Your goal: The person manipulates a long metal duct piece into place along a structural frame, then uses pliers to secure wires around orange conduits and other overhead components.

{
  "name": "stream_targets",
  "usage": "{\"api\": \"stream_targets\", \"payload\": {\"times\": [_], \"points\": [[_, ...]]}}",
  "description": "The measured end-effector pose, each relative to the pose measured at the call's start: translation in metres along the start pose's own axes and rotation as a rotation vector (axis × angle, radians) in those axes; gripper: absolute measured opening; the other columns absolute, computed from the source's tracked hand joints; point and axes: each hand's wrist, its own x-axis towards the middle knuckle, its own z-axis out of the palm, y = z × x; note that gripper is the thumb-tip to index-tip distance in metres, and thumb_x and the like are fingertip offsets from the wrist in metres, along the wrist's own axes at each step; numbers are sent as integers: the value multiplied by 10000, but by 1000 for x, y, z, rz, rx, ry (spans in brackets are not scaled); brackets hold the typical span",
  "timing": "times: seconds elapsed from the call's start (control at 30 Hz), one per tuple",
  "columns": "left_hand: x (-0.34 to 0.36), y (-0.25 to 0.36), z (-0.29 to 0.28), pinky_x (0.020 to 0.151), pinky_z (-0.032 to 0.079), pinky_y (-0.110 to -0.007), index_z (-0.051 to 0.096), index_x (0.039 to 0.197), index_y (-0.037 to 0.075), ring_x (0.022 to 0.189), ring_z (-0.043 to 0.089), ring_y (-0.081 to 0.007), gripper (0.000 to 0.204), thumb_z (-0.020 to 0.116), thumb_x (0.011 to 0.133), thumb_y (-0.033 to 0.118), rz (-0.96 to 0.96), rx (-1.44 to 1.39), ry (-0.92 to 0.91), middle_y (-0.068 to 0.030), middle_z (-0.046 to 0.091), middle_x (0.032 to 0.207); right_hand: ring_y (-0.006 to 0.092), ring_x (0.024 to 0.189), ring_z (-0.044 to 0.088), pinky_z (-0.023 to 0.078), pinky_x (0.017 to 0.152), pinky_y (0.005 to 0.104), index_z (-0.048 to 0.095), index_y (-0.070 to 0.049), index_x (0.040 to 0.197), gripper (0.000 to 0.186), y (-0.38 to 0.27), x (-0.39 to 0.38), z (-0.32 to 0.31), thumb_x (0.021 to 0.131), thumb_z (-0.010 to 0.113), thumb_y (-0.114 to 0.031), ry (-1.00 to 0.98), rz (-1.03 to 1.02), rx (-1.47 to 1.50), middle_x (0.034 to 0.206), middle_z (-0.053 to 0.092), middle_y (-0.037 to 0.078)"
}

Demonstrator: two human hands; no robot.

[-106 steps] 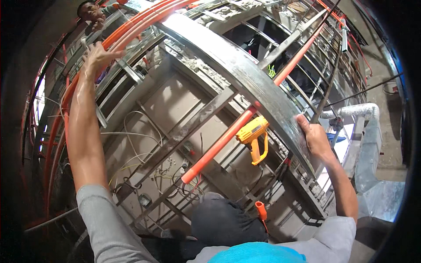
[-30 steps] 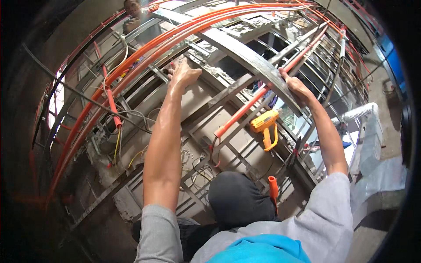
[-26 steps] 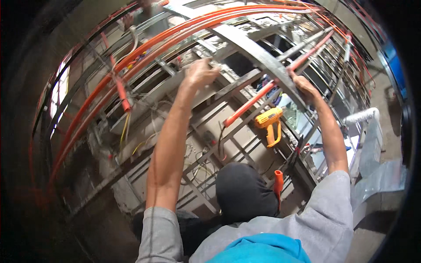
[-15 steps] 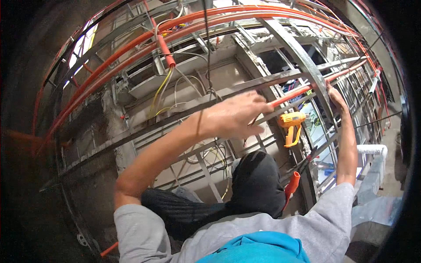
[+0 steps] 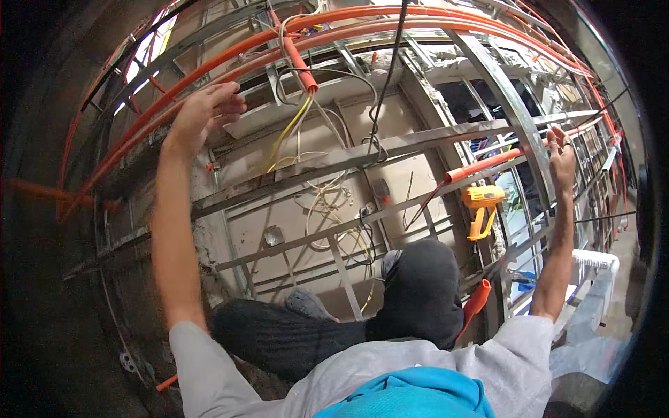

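Up against the metal framing, the person's left hand is raised high, fingers curled over a long orange conduit that arcs across the frame; the hand looks closed around it, though the far side of the grip is hidden. Right hand is raised on the opposite side, fingers spread and open, resting against a flat steel strut that runs diagonally down the frame. Nothing is held in it.

Between the two arms: a shorter orange tube hangs down from the top, with yellow and white wires spilling out of its lower end. More loose white cable loops lower down over a horizontal steel rail. A second orange conduit end pokes in from the right, just left of the right hand. Below it sits a yellow power tool, near the frame; cannot tell what it rests on.

Person wears a grey sleeve and dark trousers, one knee raised.
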Motion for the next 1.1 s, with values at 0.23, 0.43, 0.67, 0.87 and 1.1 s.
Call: {"api": "stream_targets", "payload": {"times": [0.23, 0.43, 0.67, 0.87, 1.1], "points": [[152, -71, 21, 922, 569, -407, 387, 1434, -20, 1091, 620, -283, 758, 723, 894, 393, -407, -702, 84, -221, 550, 1280, 214, 1162, 595, 469, 1003, 351, 636, -41, 1193, 285, -159, -96, 60, 946, 679, -177, -186, -285, 168, 1297, 604, 128], [177, -80, 38, 815, 594, -401, 597, 1281, 70, 914, 604, -221, 465, 704, 907, 325, -62, -668, 95, -96, 527, 1203, 262, 1079, 637, 479, 940, 371, 690, -35, 1004, 161, -203, -129, 101, 887, 715, -143, -412, -405, 145, 1151, 668, 135], [85, -16, 78, 876, 494, -361, 615, 1220, 54, 864, 620, -196, 645, 724, 840, 563, -66, -104, -145, -97, 637, 1028, 264, 1069, 644, 530, 908, 360, 617, -67, 1231, 330, -226, -108, 150, 904, 644, -27, -520, -472, 355, 1187, 632, 127], [49, -13, 104, 871, 466, -267, 640, 1096, 69, 854, 602, -108, 542, 759, 819, 520, 52, 199, -166, -15, 620, 955, 260, 1016, 664, 543, 891, 354, 616, -54, 1231, 296, -243, -91, 200, 938, 592, -17, -514, -459, 440, 1205, 633, 139], [50, -16, 106, 888, 485, -278, 595, 1150, 45, 897, 612, -115, 537, 831, 788, 364, 63, -21, -161, -20, 617, 988, 97, 839, 615, 508, 784, 261, 643, 5, 1177, 354, -259, -44, 225, 1052, 514, -300, -575, -199, 834, 992, 697, 45]]}}
